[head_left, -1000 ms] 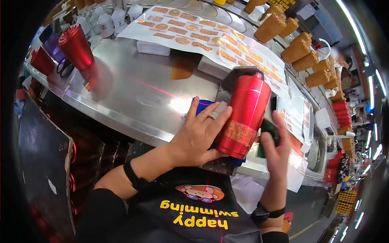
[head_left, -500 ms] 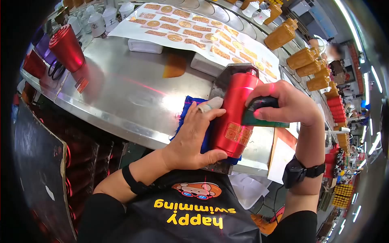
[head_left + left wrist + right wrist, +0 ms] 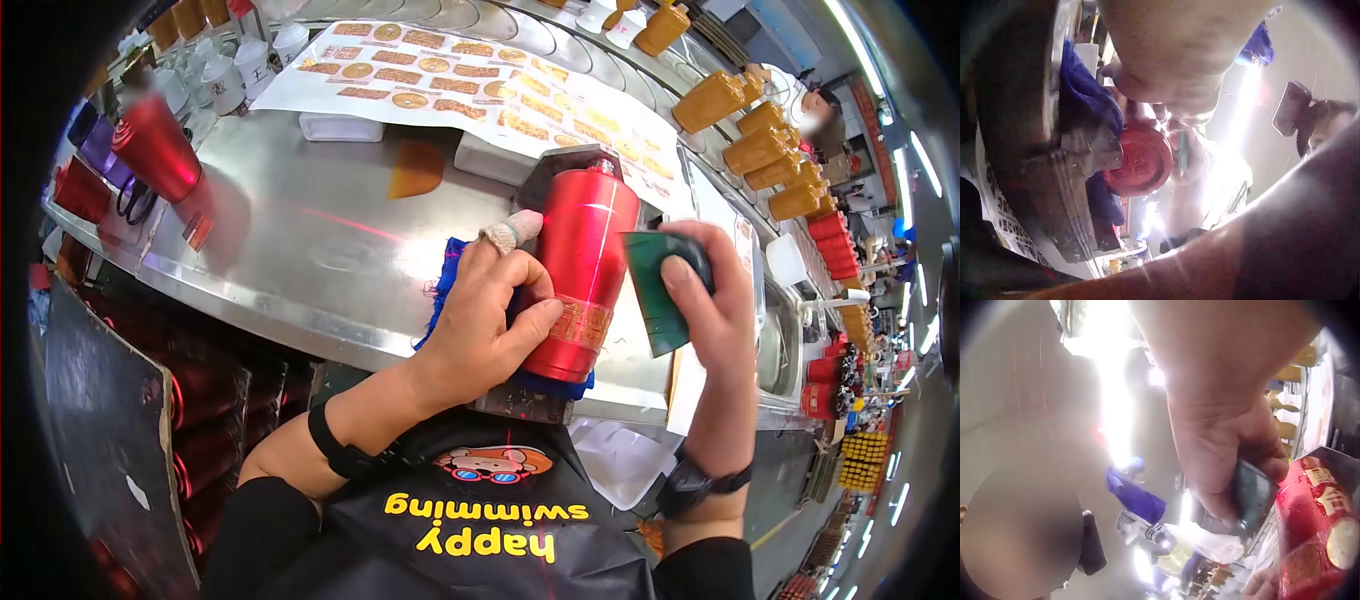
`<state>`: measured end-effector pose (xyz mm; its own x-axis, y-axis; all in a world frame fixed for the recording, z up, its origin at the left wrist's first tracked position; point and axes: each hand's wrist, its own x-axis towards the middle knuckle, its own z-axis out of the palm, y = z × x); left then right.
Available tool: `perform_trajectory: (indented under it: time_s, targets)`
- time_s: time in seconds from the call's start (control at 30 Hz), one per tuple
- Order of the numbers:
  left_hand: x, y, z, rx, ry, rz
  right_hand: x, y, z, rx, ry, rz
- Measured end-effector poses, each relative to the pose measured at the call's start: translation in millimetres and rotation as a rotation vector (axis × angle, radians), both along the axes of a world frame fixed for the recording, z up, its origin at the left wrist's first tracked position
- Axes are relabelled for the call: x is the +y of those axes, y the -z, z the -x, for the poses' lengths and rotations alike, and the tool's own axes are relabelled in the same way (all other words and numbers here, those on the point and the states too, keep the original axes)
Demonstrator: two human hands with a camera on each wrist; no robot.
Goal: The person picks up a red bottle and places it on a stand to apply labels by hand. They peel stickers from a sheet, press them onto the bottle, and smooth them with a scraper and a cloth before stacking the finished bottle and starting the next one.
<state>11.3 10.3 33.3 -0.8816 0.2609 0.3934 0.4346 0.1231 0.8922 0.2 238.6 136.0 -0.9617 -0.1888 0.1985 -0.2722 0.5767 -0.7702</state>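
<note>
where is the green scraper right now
In the head view, the green scraper is right of centre, gripped in the right hand, by the red bottle's right side; whether it touches the bottle is hard to tell.

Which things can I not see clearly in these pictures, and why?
Blue cloth: head view, mostly hidden by the red bottle and left hand.
Handle of the green scraper: head view, partly hidden by the right hand.
Bottle's base: left wrist view, its mark too blurred to read.
Red bottle: right wrist view, cut off by the right edge.
White sheet: head view, lettering too small.
</note>
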Motion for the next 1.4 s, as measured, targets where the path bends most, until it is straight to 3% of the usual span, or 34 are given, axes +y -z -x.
perform_trajectory:
  time_s: [0.07, 0.1, 0.2, 0.27, 0.8, 0.9, 1.0, 1.03, 1.07, 1.13, 1.27, 1.33, 1.37, 1.4]
  targets:
    - [-2, -6, 0, 0.003, -0.011, 0.037, -6, 22, -29, 0.077, 0.127, 0.08]
    - [-2, -8, 0, 0.009, -0.015, 0.056, 0, 35, -37, 0.12, 0.068, -0.051]
    - [-4, -12, 2, 0.035, -0.03, 0.112, -17, 60, -61, 0.03, 0.112, 0.136]
    - [-2, -11, 1, 0.075, -0.051, 0.101, -22, 73, -63, -0.004, 0.153, 0.088]
    - [0, -9, -1, 0.148, -0.089, 0.157, -28, 89, -60, 0.06, 0.121, 0.087]
    - [-1, -13, -6, -0.075, -0.145, 0.098, -28, 89, -60, 0.066, 0.115, 0.097]
    - [-3, -14, -23, 0.515, -0.171, 0.291, -26, 91, -58, 0.097, 0.095, 0.09]
    - [6, -14, -33, 0.641, -0.072, 0.262, -26, 92, -59, 0.106, 0.09, 0.081]
    - [13, -8, -42, 0.718, -0.063, 0.463, -26, 92, -61, 0.091, 0.093, 0.085]
    - [9, -1, -40, 0.683, -0.151, 0.589, -28, 89, -59, 0.071, 0.092, 0.095]
    - [2, 1, -44, 0.58, -0.195, 0.518, -17, 91, -60, 0.062, 0.083, 0.09]
    - [-3, 4, -43, 0.482, -0.191, 0.458, -19, 77, -60, 0.15, 0.237, 0.158]
    - [-5, 7, -41, 0.492, -0.189, 0.454, -16, 76, -56, 0.346, 0.244, 0.038]
    - [-5, 10, -40, 0.481, -0.188, 0.432, -16, 71, -54, 0.432, 0.109, -0.074]
